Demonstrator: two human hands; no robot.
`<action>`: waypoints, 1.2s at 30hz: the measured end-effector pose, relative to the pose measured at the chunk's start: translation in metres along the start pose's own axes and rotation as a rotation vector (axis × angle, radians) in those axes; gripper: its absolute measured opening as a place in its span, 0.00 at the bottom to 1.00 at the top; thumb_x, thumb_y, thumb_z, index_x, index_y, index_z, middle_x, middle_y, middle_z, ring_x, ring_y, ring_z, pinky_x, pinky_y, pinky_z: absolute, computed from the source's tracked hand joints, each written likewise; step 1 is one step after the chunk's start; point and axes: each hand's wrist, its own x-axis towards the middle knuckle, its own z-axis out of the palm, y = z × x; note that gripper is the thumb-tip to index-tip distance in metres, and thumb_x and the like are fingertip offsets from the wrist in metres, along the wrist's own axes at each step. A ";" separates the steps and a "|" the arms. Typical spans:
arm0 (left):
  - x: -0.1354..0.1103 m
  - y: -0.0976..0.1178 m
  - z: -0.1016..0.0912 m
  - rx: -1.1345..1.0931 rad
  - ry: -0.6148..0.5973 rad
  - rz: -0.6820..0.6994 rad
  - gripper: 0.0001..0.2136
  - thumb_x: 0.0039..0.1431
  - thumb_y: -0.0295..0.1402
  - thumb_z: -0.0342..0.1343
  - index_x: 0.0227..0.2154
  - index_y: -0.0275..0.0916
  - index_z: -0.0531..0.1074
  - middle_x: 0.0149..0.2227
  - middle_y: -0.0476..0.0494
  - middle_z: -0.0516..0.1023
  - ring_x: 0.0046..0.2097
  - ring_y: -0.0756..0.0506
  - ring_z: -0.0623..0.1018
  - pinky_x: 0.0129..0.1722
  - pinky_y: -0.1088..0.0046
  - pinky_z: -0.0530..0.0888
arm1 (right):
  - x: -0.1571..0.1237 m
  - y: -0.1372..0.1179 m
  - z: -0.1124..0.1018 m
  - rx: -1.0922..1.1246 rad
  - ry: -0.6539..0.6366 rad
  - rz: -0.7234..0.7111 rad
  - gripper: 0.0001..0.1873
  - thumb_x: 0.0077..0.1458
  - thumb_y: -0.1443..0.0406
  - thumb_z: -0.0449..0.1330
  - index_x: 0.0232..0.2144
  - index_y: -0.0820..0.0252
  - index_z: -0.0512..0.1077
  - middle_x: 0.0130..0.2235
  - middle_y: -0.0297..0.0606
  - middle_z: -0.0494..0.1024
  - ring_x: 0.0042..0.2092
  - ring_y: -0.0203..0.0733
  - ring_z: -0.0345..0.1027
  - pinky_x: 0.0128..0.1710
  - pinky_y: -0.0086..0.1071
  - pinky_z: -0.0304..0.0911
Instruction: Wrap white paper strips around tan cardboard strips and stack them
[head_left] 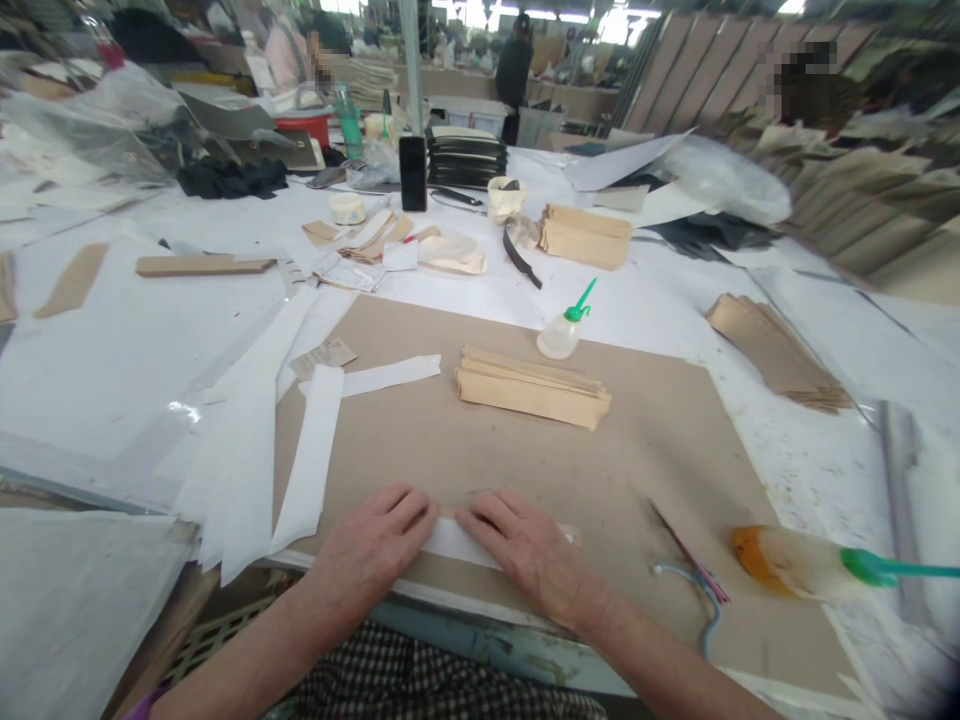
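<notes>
1. Over checkered cloth (420, 680), resting left hand (379, 535) and right hand (525, 550) on white strip (459, 542), by front edge of brown sheet (450, 460).
2. Unclear whether pinching.
3. Probably aligning; calling next for even fingertip pressure.

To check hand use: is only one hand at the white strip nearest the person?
No, the left hand and the right hand both have fingers at this white strip.

Head-height view, forward and down

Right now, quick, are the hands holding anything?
Left hand: touching the white strip; can't tell if it's gripping.
Right hand: on the same strip; grip can't be told either.
</notes>
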 end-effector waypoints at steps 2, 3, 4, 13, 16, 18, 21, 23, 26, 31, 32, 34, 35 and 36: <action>0.000 0.003 -0.001 0.054 0.002 -0.001 0.15 0.65 0.26 0.55 0.54 0.36 0.70 0.46 0.42 0.75 0.47 0.40 0.73 0.45 0.63 0.75 | -0.005 0.001 -0.001 -0.005 0.000 0.003 0.12 0.69 0.69 0.54 0.53 0.69 0.69 0.44 0.44 0.73 0.44 0.46 0.64 0.45 0.39 0.69; -0.001 0.004 -0.002 0.077 0.011 -0.002 0.17 0.65 0.25 0.55 0.56 0.37 0.69 0.47 0.43 0.76 0.47 0.40 0.73 0.45 0.63 0.75 | -0.008 0.002 -0.002 -0.009 0.003 0.005 0.13 0.69 0.69 0.54 0.53 0.69 0.69 0.43 0.44 0.73 0.43 0.46 0.64 0.44 0.39 0.69; -0.002 0.005 -0.002 0.096 0.020 0.000 0.19 0.65 0.24 0.54 0.57 0.38 0.68 0.47 0.43 0.76 0.47 0.40 0.73 0.44 0.63 0.75 | -0.011 0.003 -0.002 -0.015 0.008 0.008 0.12 0.70 0.69 0.53 0.53 0.68 0.69 0.43 0.44 0.73 0.43 0.46 0.64 0.43 0.39 0.69; -0.007 0.012 0.002 0.222 0.058 0.038 0.29 0.58 0.16 0.48 0.63 0.40 0.64 0.49 0.40 0.75 0.49 0.39 0.74 0.43 0.62 0.76 | -0.039 0.007 -0.011 -0.027 0.016 0.059 0.13 0.70 0.70 0.51 0.53 0.67 0.68 0.46 0.45 0.74 0.43 0.45 0.64 0.45 0.40 0.68; -0.008 0.012 0.005 0.244 0.073 0.028 0.30 0.57 0.16 0.47 0.62 0.41 0.64 0.50 0.39 0.75 0.50 0.39 0.73 0.44 0.62 0.77 | -0.048 0.007 -0.017 -0.035 0.013 0.078 0.13 0.70 0.70 0.50 0.53 0.67 0.69 0.45 0.45 0.74 0.43 0.45 0.64 0.45 0.39 0.68; -0.008 0.012 0.006 0.254 0.086 0.030 0.29 0.58 0.17 0.47 0.62 0.42 0.65 0.51 0.39 0.75 0.50 0.38 0.73 0.44 0.62 0.77 | -0.053 0.008 -0.020 -0.042 0.006 0.090 0.12 0.70 0.70 0.51 0.52 0.67 0.69 0.45 0.45 0.74 0.44 0.45 0.64 0.45 0.39 0.68; -0.009 0.012 0.008 0.253 0.105 0.033 0.28 0.59 0.17 0.46 0.62 0.41 0.65 0.52 0.39 0.75 0.52 0.38 0.73 0.44 0.62 0.77 | -0.062 0.011 -0.022 -0.068 0.003 0.101 0.11 0.68 0.71 0.54 0.51 0.66 0.70 0.45 0.44 0.74 0.44 0.45 0.64 0.44 0.40 0.67; -0.010 0.012 0.009 0.237 0.139 0.052 0.26 0.59 0.18 0.46 0.60 0.39 0.66 0.52 0.39 0.76 0.52 0.37 0.73 0.46 0.62 0.76 | -0.069 0.013 -0.023 -0.088 0.015 0.101 0.11 0.68 0.71 0.54 0.51 0.66 0.70 0.45 0.44 0.74 0.44 0.45 0.64 0.44 0.40 0.67; -0.015 0.011 0.012 0.189 0.201 0.084 0.24 0.61 0.19 0.46 0.59 0.36 0.67 0.51 0.38 0.77 0.53 0.36 0.73 0.49 0.62 0.74 | -0.077 0.014 -0.025 -0.114 0.014 0.110 0.11 0.69 0.71 0.54 0.51 0.66 0.71 0.44 0.44 0.74 0.44 0.46 0.64 0.45 0.40 0.66; -0.019 0.012 0.014 0.111 0.234 0.030 0.22 0.61 0.18 0.44 0.57 0.36 0.67 0.51 0.37 0.76 0.54 0.37 0.73 0.53 0.61 0.72 | -0.085 0.010 -0.027 -0.122 0.023 0.128 0.12 0.68 0.70 0.55 0.51 0.66 0.71 0.44 0.44 0.74 0.43 0.47 0.64 0.46 0.42 0.64; -0.018 0.014 0.013 0.101 0.242 0.012 0.21 0.62 0.18 0.44 0.56 0.36 0.68 0.50 0.37 0.76 0.53 0.38 0.73 0.52 0.62 0.72 | -0.086 0.009 -0.026 -0.125 0.037 0.130 0.12 0.68 0.70 0.54 0.51 0.66 0.71 0.44 0.44 0.75 0.43 0.47 0.64 0.46 0.43 0.64; -0.015 0.017 0.011 0.086 0.257 -0.020 0.18 0.63 0.19 0.44 0.52 0.36 0.69 0.48 0.38 0.76 0.51 0.39 0.74 0.51 0.63 0.73 | -0.087 0.007 -0.024 -0.137 0.065 0.138 0.12 0.69 0.70 0.53 0.51 0.66 0.71 0.44 0.45 0.75 0.43 0.47 0.64 0.47 0.44 0.63; -0.013 0.019 0.010 0.080 0.260 -0.034 0.16 0.63 0.19 0.45 0.49 0.36 0.70 0.47 0.38 0.76 0.50 0.39 0.74 0.50 0.63 0.74 | -0.087 0.007 -0.023 -0.143 0.076 0.142 0.12 0.69 0.70 0.53 0.51 0.66 0.71 0.44 0.45 0.75 0.43 0.47 0.64 0.47 0.44 0.63; -0.012 0.021 0.009 0.074 0.255 -0.047 0.15 0.63 0.19 0.45 0.47 0.37 0.70 0.46 0.39 0.75 0.49 0.39 0.74 0.49 0.64 0.74 | -0.087 0.006 -0.022 -0.146 0.084 0.147 0.11 0.69 0.70 0.53 0.50 0.66 0.71 0.44 0.45 0.75 0.43 0.47 0.64 0.47 0.44 0.63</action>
